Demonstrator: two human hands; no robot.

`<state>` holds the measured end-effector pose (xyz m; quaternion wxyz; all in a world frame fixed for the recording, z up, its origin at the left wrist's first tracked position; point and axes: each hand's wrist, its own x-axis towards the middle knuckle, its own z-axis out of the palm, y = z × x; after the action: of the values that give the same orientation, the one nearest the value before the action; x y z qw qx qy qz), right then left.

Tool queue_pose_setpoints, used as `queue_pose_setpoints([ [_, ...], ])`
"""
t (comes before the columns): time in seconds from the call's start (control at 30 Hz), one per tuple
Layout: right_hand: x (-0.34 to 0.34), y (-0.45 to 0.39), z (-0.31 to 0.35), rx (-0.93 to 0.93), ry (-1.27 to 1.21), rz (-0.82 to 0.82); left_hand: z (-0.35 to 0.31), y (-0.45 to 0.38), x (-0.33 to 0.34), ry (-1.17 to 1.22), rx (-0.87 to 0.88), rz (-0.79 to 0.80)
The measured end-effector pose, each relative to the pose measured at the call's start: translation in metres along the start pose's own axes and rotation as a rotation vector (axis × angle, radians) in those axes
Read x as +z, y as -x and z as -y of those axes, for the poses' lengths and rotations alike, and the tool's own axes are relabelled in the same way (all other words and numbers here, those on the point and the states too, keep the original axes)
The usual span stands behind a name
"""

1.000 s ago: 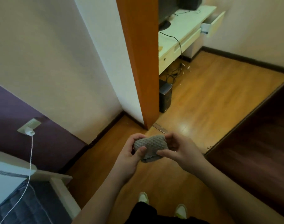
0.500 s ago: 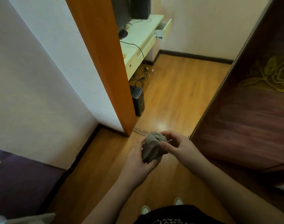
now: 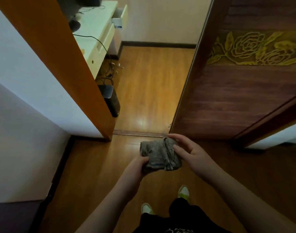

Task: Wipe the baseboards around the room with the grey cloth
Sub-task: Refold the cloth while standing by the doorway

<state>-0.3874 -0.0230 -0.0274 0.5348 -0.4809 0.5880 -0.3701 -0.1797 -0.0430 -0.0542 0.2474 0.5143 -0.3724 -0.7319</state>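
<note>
I hold the folded grey cloth (image 3: 159, 154) in front of me above the wooden floor, just short of the doorway. My left hand (image 3: 136, 167) grips its lower left corner, thumb on top. My right hand (image 3: 189, 152) touches the cloth's right edge with fairly straight, spread fingers, the thumb lying along the top edge. A dark baseboard (image 3: 60, 165) runs along the foot of the pale wall on the left and turns the corner toward the orange door frame (image 3: 63, 68). Another dark baseboard (image 3: 159, 44) lines the far wall of the room beyond.
A dark wooden door (image 3: 241, 91) with a gold rose pattern stands open on the right. Past the metal threshold strip (image 3: 138, 133), a black box (image 3: 111, 102) and tangled cables (image 3: 110, 73) lie under a pale desk (image 3: 96, 32) with an open drawer. My shoes (image 3: 183, 192) show below.
My view has turned right and moved toward the doorway. The bunched cloth is now spread flatter between my hands, and my right hand's fingers have straightened from their pinch.
</note>
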Motion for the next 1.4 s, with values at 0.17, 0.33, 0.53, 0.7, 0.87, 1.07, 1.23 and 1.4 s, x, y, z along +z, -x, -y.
queue_pose_setpoints([
  [0.17,-0.032,0.013,-0.004,-0.107,0.489,0.033,-0.001,-0.01,0.01,-0.172,0.064,0.118],
  [0.33,-0.064,0.024,-0.012,-0.141,0.596,0.149,-0.012,-0.016,0.034,-0.157,0.06,0.145],
  [0.53,-0.104,0.044,-0.023,-0.235,0.572,0.044,-0.02,-0.019,0.084,-0.23,0.193,0.116],
  [0.7,-0.132,0.059,-0.041,-0.153,0.454,-0.057,-0.017,-0.022,0.119,-0.685,0.412,0.212],
  [0.87,-0.145,0.062,-0.053,-0.089,0.089,-0.203,-0.01,-0.032,0.152,-0.788,0.429,0.203],
  [1.07,-0.158,0.062,-0.061,-0.094,-0.081,-0.2,-0.006,-0.033,0.178,-0.646,0.236,0.241],
  [1.23,-0.162,0.065,-0.069,-0.086,-0.082,-0.198,-0.005,-0.032,0.189,-0.854,0.314,0.235],
  [1.4,-0.18,0.072,-0.074,-0.008,0.092,-0.06,-0.003,-0.033,0.193,-0.743,0.257,0.257],
])
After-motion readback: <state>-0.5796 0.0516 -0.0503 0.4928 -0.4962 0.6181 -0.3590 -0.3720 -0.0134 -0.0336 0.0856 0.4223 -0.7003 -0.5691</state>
